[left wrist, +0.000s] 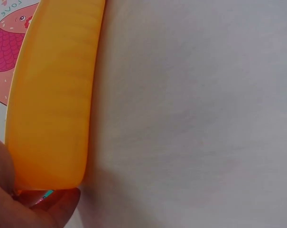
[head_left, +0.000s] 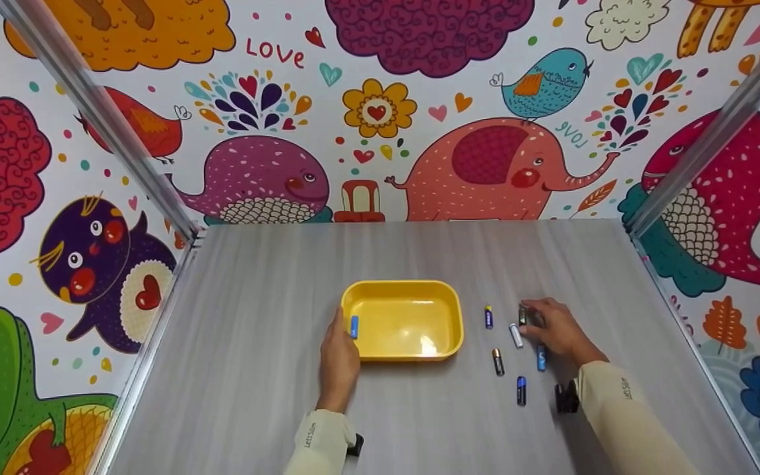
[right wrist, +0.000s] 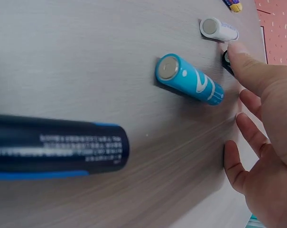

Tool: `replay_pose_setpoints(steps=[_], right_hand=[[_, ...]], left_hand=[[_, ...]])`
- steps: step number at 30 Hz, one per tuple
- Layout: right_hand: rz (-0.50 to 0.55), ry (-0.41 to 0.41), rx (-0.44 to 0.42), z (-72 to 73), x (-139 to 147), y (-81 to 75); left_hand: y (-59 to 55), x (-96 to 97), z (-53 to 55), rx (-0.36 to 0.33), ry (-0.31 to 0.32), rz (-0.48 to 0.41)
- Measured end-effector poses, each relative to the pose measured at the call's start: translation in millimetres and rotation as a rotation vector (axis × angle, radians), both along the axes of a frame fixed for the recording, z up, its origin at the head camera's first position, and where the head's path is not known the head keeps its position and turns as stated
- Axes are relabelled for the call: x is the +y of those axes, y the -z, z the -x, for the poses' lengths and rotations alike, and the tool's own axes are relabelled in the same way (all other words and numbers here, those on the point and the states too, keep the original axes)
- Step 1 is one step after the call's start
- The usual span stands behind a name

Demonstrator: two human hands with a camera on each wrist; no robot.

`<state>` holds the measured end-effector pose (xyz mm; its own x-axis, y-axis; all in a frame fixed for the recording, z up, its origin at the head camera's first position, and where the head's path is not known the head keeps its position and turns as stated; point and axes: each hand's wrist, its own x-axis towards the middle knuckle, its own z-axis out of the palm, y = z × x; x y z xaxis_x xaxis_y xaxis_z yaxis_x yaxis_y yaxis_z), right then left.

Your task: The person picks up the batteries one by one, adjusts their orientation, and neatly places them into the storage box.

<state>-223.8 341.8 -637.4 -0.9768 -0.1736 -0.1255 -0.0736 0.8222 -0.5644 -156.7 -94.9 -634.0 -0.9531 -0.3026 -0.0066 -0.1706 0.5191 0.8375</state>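
A yellow plastic tray (head_left: 401, 359) stands on the table, with a blue battery (head_left: 354, 327) inside against its left wall. My left hand (head_left: 340, 361) holds the tray's left side near the front corner; in the left wrist view, the thumb and a finger (left wrist: 62, 206) lie about that corner. To the right of the tray, my right hand (head_left: 558, 330) has thumb and forefinger at a dark battery (head_left: 522, 315), seemingly pinching it. A white battery (head_left: 516, 335) lies beside the thumb. Below the palm is a light-blue battery (right wrist: 188, 80). The hand partly hides the dark battery.
Nearer the tray lie a purple-and-yellow battery (head_left: 489, 317) and a black-and-copper battery (head_left: 498, 362). Towards the front is a dark-blue battery (head_left: 521, 390). Metal rails edge the grey table (head_left: 254, 297), and printed walls stand behind and at the sides.
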Motion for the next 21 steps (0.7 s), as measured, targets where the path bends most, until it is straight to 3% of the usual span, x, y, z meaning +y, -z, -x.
replay_pose_setpoints(steps=[5, 11, 21], right_hand=[[-0.007, -0.01, 0.028, -0.5, -0.8, 2.3], [-0.012, -0.008, 0.028, -2.4, -1.1, 3.9], [-0.035, -0.012, 0.026, -4.2, -1.3, 2.5]], left_hand=[[0.3, 0.2, -0.4, 0.06, -0.004, 0.037], [-0.8, 1.0, -0.3, 0.019, -0.007, 0.026], [0.4, 0.8, 0.4, 0.014, -0.01, 0.023]])
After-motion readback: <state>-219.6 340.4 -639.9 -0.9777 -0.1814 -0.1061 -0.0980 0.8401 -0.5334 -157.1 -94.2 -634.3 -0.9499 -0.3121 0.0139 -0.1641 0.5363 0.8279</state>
